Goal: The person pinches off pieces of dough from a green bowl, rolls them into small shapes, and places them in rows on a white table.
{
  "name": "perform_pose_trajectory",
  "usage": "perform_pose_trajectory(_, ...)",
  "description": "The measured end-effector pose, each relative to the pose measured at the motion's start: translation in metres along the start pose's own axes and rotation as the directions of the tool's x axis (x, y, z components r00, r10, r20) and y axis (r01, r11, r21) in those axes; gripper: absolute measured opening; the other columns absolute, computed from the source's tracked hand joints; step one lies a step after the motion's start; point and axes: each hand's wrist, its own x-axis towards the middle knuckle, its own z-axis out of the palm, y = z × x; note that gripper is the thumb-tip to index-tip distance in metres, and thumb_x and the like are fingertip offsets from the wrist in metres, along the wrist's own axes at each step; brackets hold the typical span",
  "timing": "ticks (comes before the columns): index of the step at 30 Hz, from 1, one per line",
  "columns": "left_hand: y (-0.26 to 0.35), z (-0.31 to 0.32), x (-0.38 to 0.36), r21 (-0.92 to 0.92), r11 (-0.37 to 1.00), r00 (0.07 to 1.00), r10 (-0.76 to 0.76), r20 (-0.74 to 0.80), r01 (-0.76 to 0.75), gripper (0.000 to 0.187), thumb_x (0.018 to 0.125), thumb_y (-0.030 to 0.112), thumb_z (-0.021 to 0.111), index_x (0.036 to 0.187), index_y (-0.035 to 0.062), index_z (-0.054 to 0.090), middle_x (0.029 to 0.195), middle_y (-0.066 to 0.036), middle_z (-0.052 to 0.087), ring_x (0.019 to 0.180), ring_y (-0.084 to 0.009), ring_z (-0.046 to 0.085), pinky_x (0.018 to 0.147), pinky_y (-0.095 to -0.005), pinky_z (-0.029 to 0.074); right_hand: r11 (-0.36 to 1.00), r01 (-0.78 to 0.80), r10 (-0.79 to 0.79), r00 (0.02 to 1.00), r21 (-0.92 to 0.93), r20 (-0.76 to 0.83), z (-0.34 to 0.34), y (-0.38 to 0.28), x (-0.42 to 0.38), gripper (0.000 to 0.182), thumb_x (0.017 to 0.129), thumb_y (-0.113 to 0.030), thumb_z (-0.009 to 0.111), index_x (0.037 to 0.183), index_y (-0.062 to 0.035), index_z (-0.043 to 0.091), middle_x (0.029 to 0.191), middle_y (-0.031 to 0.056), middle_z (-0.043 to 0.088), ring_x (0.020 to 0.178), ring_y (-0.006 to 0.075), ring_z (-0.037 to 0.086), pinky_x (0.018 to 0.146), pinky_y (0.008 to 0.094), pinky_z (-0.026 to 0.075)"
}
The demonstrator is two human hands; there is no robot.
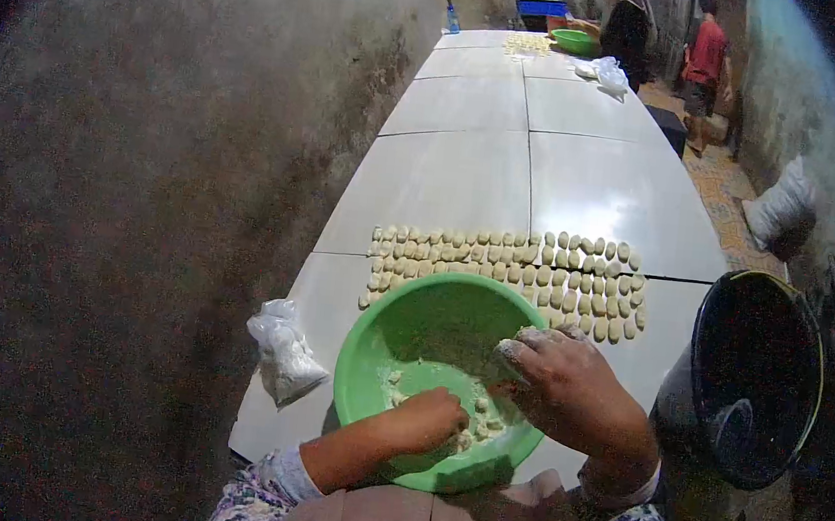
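A green plastic basin (360, 355) stands before me at the near end of the table, with small pale dough pieces (482, 422) and loose flour at its bottom. Inside it, my left hand (427, 422) is low and closed, its fingers curled; what they hold is hidden. My right hand (567, 375), dusted white, is over the basin's right rim with bent fingers closed on pale dough (531, 334), partly covered by the fingers. Several rows of small oval dough pieces (499, 253) lie on the table just beyond the basin.
A white tiled table (446, 178) runs away from me along a wall. Left of the basin sits a plastic bag of white powder (285, 353); a large black bucket (752, 383) stands right. Another green basin (575, 43) and two people are far off. A white sack (782, 207) leans at right.
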Motion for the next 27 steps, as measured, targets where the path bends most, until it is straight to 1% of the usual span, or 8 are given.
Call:
perform_pose_trajectory(3,-0.005,0.001,-0.003,-0.041,0.999,0.993,-0.009,-0.118,0.004,0.023,0.078,0.024,0.061,0.093,0.007,0.066,0.087,-0.018,0.06,0.09,-0.0376,0.057,0.078,-0.0472,0.047,0.999,-0.016,0.02,0.997,-0.042,0.077,-0.002,-0.006,0.005,0.032,0.084,-0.028,0.06,0.102,-0.0021,0.053,0.094,0.0195,0.057,0.093,0.0376,0.057,0.083,0.0484,0.042)
perform_pose_trajectory(14,-0.004,-0.004,-0.012,-0.218,0.976,0.976,-0.052,-0.211,0.005,0.029,0.079,0.024,0.064,0.1,0.0032,0.064,0.09,-0.022,0.06,0.089,-0.0397,0.059,0.08,-0.0466,0.047,0.998,-0.048,0.054,0.988,-0.044,0.144,0.007,-0.004,0.011,0.032,0.083,-0.029,0.061,0.103,-0.0046,0.054,0.093,0.0169,0.058,0.091,0.0352,0.059,0.082,0.0479,0.044)
perform_pose_trajectory(15,0.002,-0.012,-0.016,-0.225,0.974,0.98,-0.079,-0.18,0.037,0.031,0.08,0.025,0.064,0.102,0.0024,0.063,0.094,-0.022,0.06,0.092,-0.0388,0.058,0.082,-0.0466,0.046,0.997,-0.056,0.064,0.989,-0.062,0.133,0.006,-0.006,0.011,0.036,0.078,-0.018,0.064,0.108,-0.0009,0.056,0.098,0.0187,0.061,0.092,0.0377,0.058,0.083,0.0449,0.046)
perform_pose_trajectory(18,-0.001,-0.008,-0.012,-0.21,0.976,0.987,-0.085,-0.14,0.054,0.027,0.08,0.021,0.065,0.101,0.0051,0.066,0.091,-0.02,0.062,0.094,-0.0375,0.058,0.083,-0.0459,0.046,0.993,-0.063,0.08,0.981,-0.098,0.174,0.006,-0.005,0.012,0.032,0.083,-0.028,0.06,0.105,-0.004,0.054,0.096,0.0169,0.058,0.093,0.0358,0.059,0.085,0.0481,0.043)
perform_pose_trajectory(22,0.005,-0.015,-0.022,-0.292,0.955,0.982,-0.109,-0.153,0.061,0.033,0.082,0.025,0.063,0.106,0.0021,0.062,0.1,-0.019,0.059,0.098,-0.0366,0.057,0.087,-0.0447,0.045,0.999,-0.036,0.041,0.991,-0.037,0.131,0.008,-0.003,0.009,0.033,0.085,-0.026,0.057,0.108,-0.0028,0.053,0.096,0.0178,0.058,0.093,0.0371,0.058,0.088,0.0492,0.042)
perform_pose_trajectory(24,0.0,-0.011,-0.02,-0.285,0.956,0.985,-0.106,-0.133,0.065,0.033,0.082,0.023,0.063,0.108,0.0026,0.061,0.102,-0.019,0.059,0.1,-0.0361,0.057,0.088,-0.0436,0.045,0.994,-0.079,0.093,0.973,-0.073,0.213,0.008,-0.003,0.014,0.033,0.086,-0.026,0.057,0.109,-0.0026,0.053,0.096,0.0183,0.058,0.092,0.0375,0.059,0.088,0.0508,0.042)
perform_pose_trajectory(26,-0.001,-0.006,-0.025,-0.347,0.938,0.955,-0.087,-0.283,-0.017,0.03,0.08,0.019,0.065,0.107,0.0046,0.062,0.099,-0.018,0.06,0.096,-0.0354,0.058,0.085,-0.0427,0.046,0.993,-0.078,0.095,0.972,-0.088,0.214,0.005,-0.005,0.014,0.042,0.077,-0.021,0.067,0.112,-0.0015,0.054,0.103,0.0208,0.059,0.092,0.0377,0.059,0.079,0.0452,0.046)
perform_pose_trajectory(27,0.009,-0.021,-0.03,-0.418,0.908,0.962,-0.104,-0.254,-0.012,0.031,0.079,0.016,0.065,0.107,0.0041,0.061,0.098,-0.019,0.061,0.096,-0.035,0.058,0.085,-0.0423,0.045,0.996,-0.079,0.083,0.981,-0.028,0.176,0.011,-0.001,0.012,0.03,0.084,-0.025,0.058,0.104,-0.003,0.054,0.092,0.0178,0.059,0.089,0.0366,0.06,0.083,0.0498,0.044)
